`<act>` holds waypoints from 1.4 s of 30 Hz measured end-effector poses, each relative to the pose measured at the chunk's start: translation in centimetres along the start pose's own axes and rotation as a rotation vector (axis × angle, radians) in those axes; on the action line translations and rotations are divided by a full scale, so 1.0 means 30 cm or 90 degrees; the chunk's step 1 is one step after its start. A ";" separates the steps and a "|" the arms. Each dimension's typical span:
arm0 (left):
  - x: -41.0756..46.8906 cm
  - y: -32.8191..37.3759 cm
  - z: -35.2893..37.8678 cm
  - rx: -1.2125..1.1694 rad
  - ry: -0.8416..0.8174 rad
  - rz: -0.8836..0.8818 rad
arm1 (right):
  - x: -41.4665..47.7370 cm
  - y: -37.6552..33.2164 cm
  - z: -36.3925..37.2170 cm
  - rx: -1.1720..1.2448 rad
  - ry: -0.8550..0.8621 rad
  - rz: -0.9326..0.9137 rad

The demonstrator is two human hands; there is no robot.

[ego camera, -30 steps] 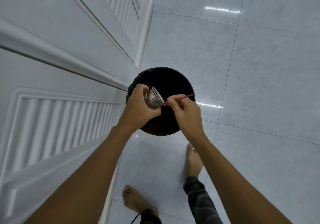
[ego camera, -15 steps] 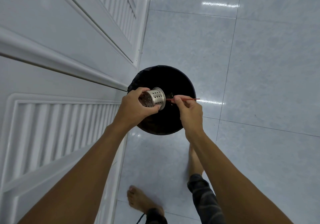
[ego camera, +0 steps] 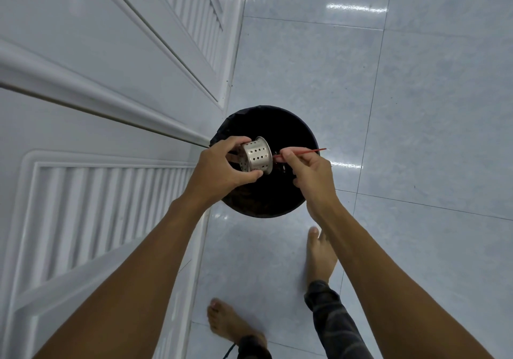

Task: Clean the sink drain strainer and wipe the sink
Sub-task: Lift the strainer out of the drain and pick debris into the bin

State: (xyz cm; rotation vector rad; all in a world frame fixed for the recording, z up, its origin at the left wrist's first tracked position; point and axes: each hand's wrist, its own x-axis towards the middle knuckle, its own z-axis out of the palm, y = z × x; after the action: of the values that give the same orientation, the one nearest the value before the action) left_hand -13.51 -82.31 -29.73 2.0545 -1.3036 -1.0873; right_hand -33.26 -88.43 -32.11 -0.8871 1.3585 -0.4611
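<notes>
My left hand (ego camera: 222, 169) grips a metal sink drain strainer (ego camera: 256, 156), a perforated steel cup, held on its side over a black trash bin (ego camera: 299, 136). The strainer's rim points right, toward my right hand (ego camera: 308, 172). That hand pinches a thin red stick (ego camera: 302, 153) whose near tip lies just outside the strainer's mouth. The strainer's inside is hidden from me.
White louvred cabinet doors (ego camera: 111, 206) fill the left side, with a countertop edge (ego camera: 83, 100) jutting out above them. The floor is glossy pale tile (ego camera: 416, 108). My bare feet (ego camera: 319, 253) stand just behind the bin.
The stick has come out of the strainer and my right hand has drawn back to the right. My left hand has turned the strainer so its perforated side shows.
</notes>
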 end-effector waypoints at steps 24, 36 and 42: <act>-0.004 -0.035 0.047 0.001 -0.026 -0.141 | -0.009 0.079 0.031 -0.036 0.093 0.013; -0.011 -0.009 0.056 0.009 -0.021 -0.145 | -0.028 0.094 0.042 -0.092 0.038 0.036; -0.052 0.001 0.073 -0.014 0.024 -0.152 | -0.062 0.045 0.030 -0.110 0.182 -0.002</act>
State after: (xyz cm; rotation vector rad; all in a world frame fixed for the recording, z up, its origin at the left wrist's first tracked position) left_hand -15.69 -80.87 -30.39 2.2450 -1.0419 -1.1515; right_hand -33.02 -85.97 -32.00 -0.9919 1.6780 -0.4924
